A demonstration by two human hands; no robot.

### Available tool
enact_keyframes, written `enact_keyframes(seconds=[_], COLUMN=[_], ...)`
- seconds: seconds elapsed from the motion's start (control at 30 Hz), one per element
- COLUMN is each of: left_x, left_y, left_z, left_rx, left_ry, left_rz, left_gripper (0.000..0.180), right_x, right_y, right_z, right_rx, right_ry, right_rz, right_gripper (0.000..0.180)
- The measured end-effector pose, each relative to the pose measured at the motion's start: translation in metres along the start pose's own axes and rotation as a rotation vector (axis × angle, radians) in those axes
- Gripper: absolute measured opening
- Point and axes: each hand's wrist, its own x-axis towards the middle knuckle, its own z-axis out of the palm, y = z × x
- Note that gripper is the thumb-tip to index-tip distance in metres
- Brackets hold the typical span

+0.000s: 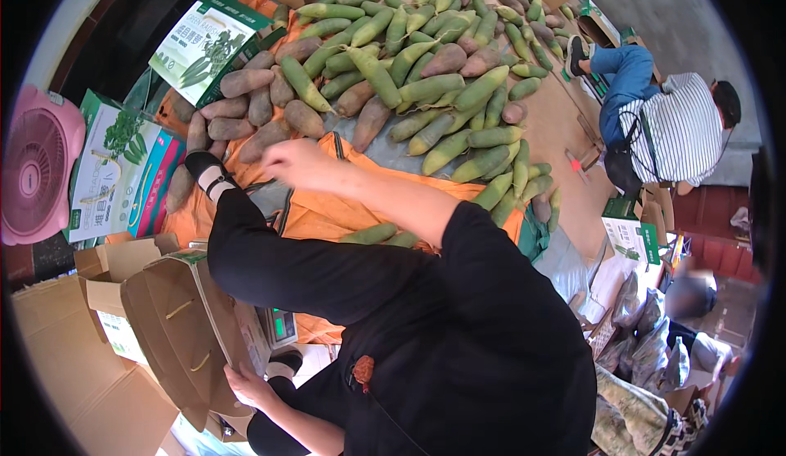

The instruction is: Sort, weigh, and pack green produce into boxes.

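At the lower left, my left hand [248, 387] grips the edge of an open brown cardboard box [168, 325], its fingers closed on the board. The box leans beside my bent leg and has yellow cord loops on its side. My right hand [296, 164] is raised over the near edge of a large heap of green radishes [409, 71]. Its fingers look curled and are smeared by motion, so I cannot see whether they hold anything. Purple-brown radishes [246, 81] lie closest to that hand. Under them spreads an orange cloth [323, 210].
A pink fan [37, 165] and printed green-and-white cartons [115, 165] stand at the left. A scale with a lit display [282, 325] sits beside the box. At the right, a person in a striped shirt [675, 124] sits low. Filled plastic bags [651, 345] lie at the lower right.
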Motion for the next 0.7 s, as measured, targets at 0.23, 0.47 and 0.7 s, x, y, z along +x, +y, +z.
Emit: enact_keyframes(seconds=[0.23, 0.47, 0.7], left_x=[0.002, -0.001, 0.000], left_y=[0.000, -0.010, -0.005], left_z=[0.010, 0.010, 0.007], left_rx=[-0.022, 0.048, 0.035], left_ry=[0.017, -0.016, -0.029], left_rz=[0.048, -0.013, -0.027], left_gripper=[0.027, 0.033, 0.030], right_x=[-0.107, -0.161, -0.121], right_y=[0.231, 0.268, 0.236], right_z=[-0.067, -0.112, -0.167], right_rx=[-0.659, -0.820, -1.147], right_ry=[-0.007, 0.165, 0.009], right_rz=[0.635, 0.896, 0.751], right_gripper=[0.025, 0.024, 0.029])
